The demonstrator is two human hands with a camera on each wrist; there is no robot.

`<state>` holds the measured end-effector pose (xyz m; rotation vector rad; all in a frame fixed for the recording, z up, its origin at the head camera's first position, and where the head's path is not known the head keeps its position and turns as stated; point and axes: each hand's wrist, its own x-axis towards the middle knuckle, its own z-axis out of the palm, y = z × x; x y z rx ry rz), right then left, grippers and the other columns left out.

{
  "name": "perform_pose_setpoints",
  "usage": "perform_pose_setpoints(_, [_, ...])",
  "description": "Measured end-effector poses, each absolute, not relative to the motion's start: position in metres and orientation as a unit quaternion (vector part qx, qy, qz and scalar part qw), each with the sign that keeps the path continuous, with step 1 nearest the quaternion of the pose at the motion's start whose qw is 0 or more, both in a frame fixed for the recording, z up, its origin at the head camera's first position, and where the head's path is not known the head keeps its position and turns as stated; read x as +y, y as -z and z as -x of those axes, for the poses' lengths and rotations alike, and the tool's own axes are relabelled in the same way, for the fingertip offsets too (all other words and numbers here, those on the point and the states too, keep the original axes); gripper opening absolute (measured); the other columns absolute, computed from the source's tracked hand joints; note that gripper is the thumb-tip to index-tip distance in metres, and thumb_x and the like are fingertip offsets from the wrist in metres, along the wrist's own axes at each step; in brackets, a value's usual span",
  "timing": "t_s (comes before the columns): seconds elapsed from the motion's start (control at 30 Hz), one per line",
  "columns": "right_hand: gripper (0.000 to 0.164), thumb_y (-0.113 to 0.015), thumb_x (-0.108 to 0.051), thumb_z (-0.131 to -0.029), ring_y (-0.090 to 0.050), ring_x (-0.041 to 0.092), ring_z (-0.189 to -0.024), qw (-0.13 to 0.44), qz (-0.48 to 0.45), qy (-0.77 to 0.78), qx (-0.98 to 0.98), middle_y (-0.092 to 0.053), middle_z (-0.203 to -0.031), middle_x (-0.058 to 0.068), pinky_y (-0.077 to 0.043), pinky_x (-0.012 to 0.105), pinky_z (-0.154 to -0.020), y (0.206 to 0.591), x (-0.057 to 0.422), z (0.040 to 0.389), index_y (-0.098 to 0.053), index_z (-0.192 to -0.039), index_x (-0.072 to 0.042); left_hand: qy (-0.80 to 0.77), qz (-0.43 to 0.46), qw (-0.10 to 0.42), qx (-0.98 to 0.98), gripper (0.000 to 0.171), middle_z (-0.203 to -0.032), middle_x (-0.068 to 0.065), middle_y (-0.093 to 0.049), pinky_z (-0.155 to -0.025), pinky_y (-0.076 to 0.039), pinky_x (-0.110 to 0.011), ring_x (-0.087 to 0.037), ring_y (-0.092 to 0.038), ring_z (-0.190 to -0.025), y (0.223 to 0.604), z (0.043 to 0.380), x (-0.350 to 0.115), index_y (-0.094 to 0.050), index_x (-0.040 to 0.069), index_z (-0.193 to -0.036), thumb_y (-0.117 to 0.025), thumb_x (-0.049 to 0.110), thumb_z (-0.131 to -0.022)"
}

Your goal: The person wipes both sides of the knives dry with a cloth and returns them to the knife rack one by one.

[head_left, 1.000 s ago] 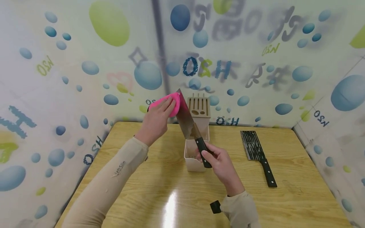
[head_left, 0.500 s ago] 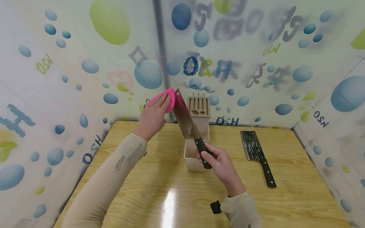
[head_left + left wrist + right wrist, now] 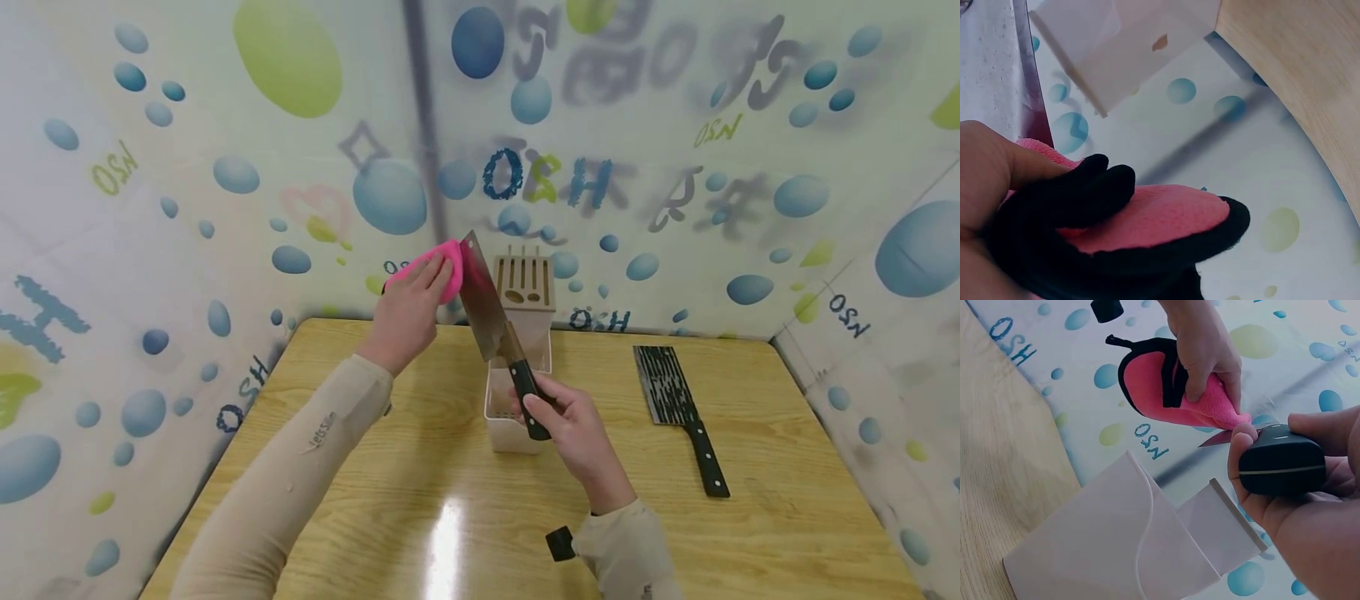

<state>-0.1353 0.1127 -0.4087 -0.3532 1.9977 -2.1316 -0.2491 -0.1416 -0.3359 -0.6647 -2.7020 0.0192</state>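
My right hand [image 3: 581, 433] grips the black riveted handle [image 3: 1282, 465] of a cleaver, whose broad steel blade [image 3: 480, 300] points up and left, raised above the table. At the blade's upper left edge, my left hand [image 3: 408, 315] holds a pink cleaning pad [image 3: 452, 283] with its fingers flat along the top. Seen from the right wrist, the pad has black trim and a black strap [image 3: 1171, 378], and the left thumb bends against it. A second knife, a cleaver with a black-streaked blade [image 3: 666, 385], lies on the table to the right.
A white knife holder [image 3: 512, 435] with a slotted beige top [image 3: 525, 283] stands behind the held cleaver, near the table's back edge. The wooden table [image 3: 360, 517] meets patterned walls [image 3: 645, 150] at the back and sides.
The pink pad in my left hand slid left and up at the blade's top end, then came slightly back right and down. My right hand keeps its grip, shifting a little left.
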Motion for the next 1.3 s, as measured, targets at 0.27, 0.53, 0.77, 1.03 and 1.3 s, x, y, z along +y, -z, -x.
perform_pose_setpoints(0.27, [0.039, -0.052, -0.010, -0.108, -0.065, 0.022, -0.105, 0.100, 0.115, 0.717, 0.680, -0.058, -0.131, 0.035, -0.056, 0.027, -0.096, 0.409, 0.112, 0.136, -0.055, -0.146, 0.001, -0.030, 0.231, 0.160, -0.959, 0.073, -0.160, -0.018, -0.043, -0.105, -0.054, -0.047, -0.033, -0.044, -0.147, 0.339, 0.240, -0.137, -0.042, 0.002, -0.157, -0.071, -0.001, -0.089])
perform_pose_setpoints(0.53, [0.040, -0.051, -0.008, -0.108, -0.063, 0.037, -0.109, 0.095, 0.112, 0.724, 0.673, -0.059, -0.132, 0.034, -0.058, 0.033, -0.097, 0.407, 0.112, 0.138, -0.053, -0.148, 0.001, -0.033, 0.250, 0.174, -0.952, 0.071, -0.158, -0.019, -0.046, -0.111, -0.050, -0.046, -0.034, -0.046, -0.145, 0.345, 0.230, -0.134, -0.044, 0.001, -0.155, -0.071, 0.000, -0.090])
perform_pose_setpoints(0.77, [0.042, -0.051, -0.008, -0.108, -0.065, 0.032, -0.110, 0.092, 0.107, 0.721, 0.678, -0.060, -0.133, 0.032, -0.057, 0.031, -0.098, 0.405, 0.113, 0.139, -0.052, -0.150, 0.000, -0.067, 0.250, 0.156, -0.953, 0.071, -0.162, -0.016, -0.041, -0.109, -0.051, -0.046, -0.032, -0.043, -0.148, 0.346, 0.221, -0.128, -0.040, 0.003, -0.158, -0.071, 0.005, -0.094])
perform_pose_setpoints(1.03, [0.044, -0.051, -0.008, -0.108, -0.066, 0.031, -0.109, 0.086, 0.096, 0.723, 0.679, -0.061, -0.132, 0.030, -0.057, 0.028, -0.097, 0.405, 0.113, 0.139, -0.050, -0.151, 0.000, -0.073, 0.254, 0.146, -0.953, 0.071, -0.163, -0.015, -0.039, -0.106, -0.053, -0.046, -0.031, -0.040, -0.149, 0.350, 0.214, -0.124, -0.039, 0.004, -0.159, -0.070, 0.006, -0.095])
perform_pose_setpoints(1.3, [0.042, -0.050, -0.007, -0.108, -0.062, 0.043, -0.115, 0.076, 0.090, 0.727, 0.676, -0.059, -0.132, 0.032, -0.057, 0.028, -0.095, 0.403, 0.110, 0.139, -0.052, -0.149, 0.002, -0.079, 0.253, 0.136, -0.955, 0.068, -0.164, -0.013, -0.038, -0.106, -0.053, -0.046, -0.030, -0.038, -0.151, 0.351, 0.205, -0.119, -0.038, 0.007, -0.160, -0.068, 0.008, -0.098])
